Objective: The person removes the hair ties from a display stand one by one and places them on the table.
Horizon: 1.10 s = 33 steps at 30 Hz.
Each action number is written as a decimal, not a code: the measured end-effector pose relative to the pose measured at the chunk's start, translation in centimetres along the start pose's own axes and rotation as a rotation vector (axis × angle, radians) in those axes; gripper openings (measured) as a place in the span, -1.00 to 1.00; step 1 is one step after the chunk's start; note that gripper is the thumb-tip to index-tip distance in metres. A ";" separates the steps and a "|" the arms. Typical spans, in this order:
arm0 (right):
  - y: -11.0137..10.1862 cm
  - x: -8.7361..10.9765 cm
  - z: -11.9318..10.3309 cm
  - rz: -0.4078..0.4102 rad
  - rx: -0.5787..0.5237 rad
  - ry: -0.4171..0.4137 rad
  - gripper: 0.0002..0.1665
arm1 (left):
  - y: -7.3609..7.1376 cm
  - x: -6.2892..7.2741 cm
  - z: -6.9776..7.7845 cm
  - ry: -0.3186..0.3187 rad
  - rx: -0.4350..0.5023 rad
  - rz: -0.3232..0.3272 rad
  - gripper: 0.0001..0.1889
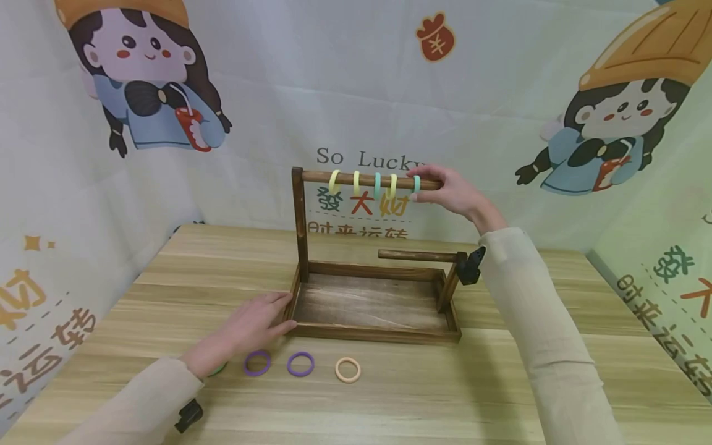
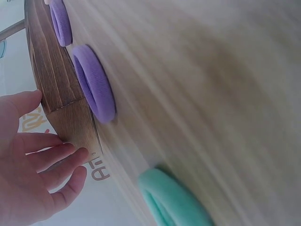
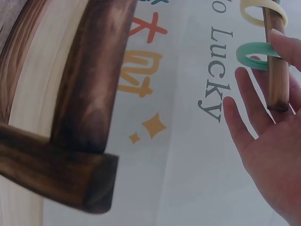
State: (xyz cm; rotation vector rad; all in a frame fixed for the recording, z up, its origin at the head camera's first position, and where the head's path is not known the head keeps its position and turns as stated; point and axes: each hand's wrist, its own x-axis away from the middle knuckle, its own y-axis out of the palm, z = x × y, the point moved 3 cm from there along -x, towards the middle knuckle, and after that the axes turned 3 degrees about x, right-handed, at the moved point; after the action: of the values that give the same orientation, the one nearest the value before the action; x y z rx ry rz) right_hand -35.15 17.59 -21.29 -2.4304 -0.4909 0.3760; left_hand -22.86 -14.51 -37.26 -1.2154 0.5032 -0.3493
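And here is the right hand [image 1: 445, 188], up at the free end of the wooden rack's [image 1: 369, 334] upper bar [image 1: 319, 177], its fingertips right at a teal ring [image 1: 416, 183]! The ring is threaded round the bar, just in from the tip; pinched or merely touched, I cannot tell. Its fingers reach along both sides of that bar end.

Further in towards the rack's upright, four more hang in a row: a yellow ring [image 1: 393, 187], a second teal one [image 1: 377, 185], then two more yellows, all apart from each other.

Over at the rack's left end, the left hand [image 1: 250, 324] lies with fingers extended, grasping nothing, thumb and fingertips touching the tray's near-left corner.

Down in front of the rack, flat on the tabletop [image 1: 183, 284], two purple rings [image 1: 301, 374] lie near its left corner, with an orange ring [image 1: 348, 380] to their right, before the tray's front wall. A green ring [image 2: 176, 195] lies furthest left of the rack, partly hidden from the head view by the left wrist.
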 end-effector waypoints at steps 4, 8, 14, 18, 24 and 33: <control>-0.2 0.1 0.3 0.032 -0.022 -0.002 -0.45 | 0.0 0.0 0.0 0.004 -0.002 0.004 -0.41; -0.3 0.3 0.7 0.053 -0.057 -0.014 -0.47 | 0.0 0.0 0.0 0.002 0.001 0.000 -0.41; -0.6 0.8 1.3 0.075 -0.081 -0.008 -0.46 | 0.1 0.0 0.0 0.003 -0.005 -0.001 -0.41; -1.1 1.2 1.6 0.095 -0.074 -0.006 -0.46 | 0.1 0.0 0.0 0.002 -0.004 0.004 -0.41; -1.8 2.1 2.1 0.135 -0.085 0.007 -0.47 | 0.0 0.0 0.0 -0.001 0.005 0.014 -0.41; -3.1 4.9 3.4 0.217 -0.101 0.026 -0.42 | 0.1 0.1 0.0 -0.010 0.018 0.006 -0.41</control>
State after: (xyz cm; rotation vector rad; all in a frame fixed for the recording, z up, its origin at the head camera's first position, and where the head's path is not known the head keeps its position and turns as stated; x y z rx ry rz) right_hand -32.81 23.75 -22.68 -2.5919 -0.2404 0.4193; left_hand -22.79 -14.56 -37.37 -1.1979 0.4940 -0.3417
